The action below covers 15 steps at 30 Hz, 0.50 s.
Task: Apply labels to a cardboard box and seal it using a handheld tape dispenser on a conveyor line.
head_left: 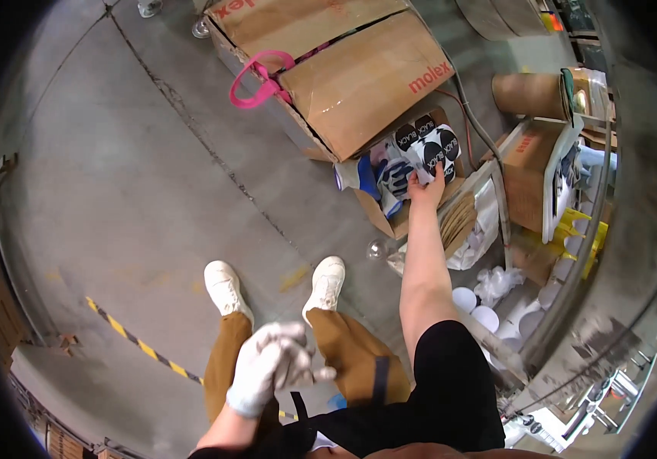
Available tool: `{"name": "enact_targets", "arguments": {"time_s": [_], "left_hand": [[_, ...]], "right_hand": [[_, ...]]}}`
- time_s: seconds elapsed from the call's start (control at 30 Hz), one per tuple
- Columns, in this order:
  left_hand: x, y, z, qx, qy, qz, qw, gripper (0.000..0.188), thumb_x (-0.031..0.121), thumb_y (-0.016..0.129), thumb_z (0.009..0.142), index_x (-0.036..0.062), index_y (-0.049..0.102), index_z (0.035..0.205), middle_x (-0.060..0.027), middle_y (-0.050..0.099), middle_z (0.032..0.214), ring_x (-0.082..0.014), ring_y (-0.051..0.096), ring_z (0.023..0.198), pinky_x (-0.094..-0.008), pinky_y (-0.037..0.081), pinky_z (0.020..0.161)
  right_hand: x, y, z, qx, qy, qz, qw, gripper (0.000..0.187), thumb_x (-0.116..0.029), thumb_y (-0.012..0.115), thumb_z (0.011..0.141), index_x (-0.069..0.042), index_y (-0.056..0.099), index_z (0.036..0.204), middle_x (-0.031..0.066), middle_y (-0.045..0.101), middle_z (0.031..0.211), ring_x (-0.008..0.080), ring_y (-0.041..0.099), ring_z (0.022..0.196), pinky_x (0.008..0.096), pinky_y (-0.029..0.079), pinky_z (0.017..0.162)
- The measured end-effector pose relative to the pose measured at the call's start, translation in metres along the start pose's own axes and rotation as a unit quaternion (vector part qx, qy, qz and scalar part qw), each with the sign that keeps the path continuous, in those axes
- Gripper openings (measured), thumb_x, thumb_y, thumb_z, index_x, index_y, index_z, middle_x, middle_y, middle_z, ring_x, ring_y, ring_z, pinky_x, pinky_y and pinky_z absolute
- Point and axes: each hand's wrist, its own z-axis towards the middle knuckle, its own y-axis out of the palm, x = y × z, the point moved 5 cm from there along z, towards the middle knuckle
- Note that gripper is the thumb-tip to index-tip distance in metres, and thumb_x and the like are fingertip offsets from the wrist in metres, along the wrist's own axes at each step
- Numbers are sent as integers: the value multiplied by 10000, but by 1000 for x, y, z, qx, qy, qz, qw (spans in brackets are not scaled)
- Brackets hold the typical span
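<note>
The gloved left hand hung loosely curled, holding nothing, above the knees. Farther away, the bare right hand pinched a black-and-white packet in the small open carton; stretched so far, it could slip and spill the neighbouring packets.

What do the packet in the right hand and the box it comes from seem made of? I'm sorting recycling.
The packet looks like glossy plastic film, judging by its sheen and crinkles. The small open box looks like plain brown corrugated cardboard, matte. The right hand grips the packet.
</note>
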Motion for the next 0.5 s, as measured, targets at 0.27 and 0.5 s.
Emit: {"name": "enact_targets", "arguments": {"time_s": [0.27,0.5], "left_hand": [[10,-17,6,-2,1,-104,995,384,274,572,880,-31,548,1112,-151,606,693,-216,536,621,-431,474,745],[9,-15,13,-63,22,-170,983,333,209,545,892,-11,559,1142,-131,582,603,-183,483,525,-402,449,647]], "right_hand": [[27,8,99,-61,-26,-51,997,303,-208,690,777,-119,595,1051,49,625,1039,241,575,953,410,474,818],[29,-10,103,7,-36,-102,994,291,-205,642,839,-99,576,1103,66,610,1096,278,559,1016,474,448,903]]}}
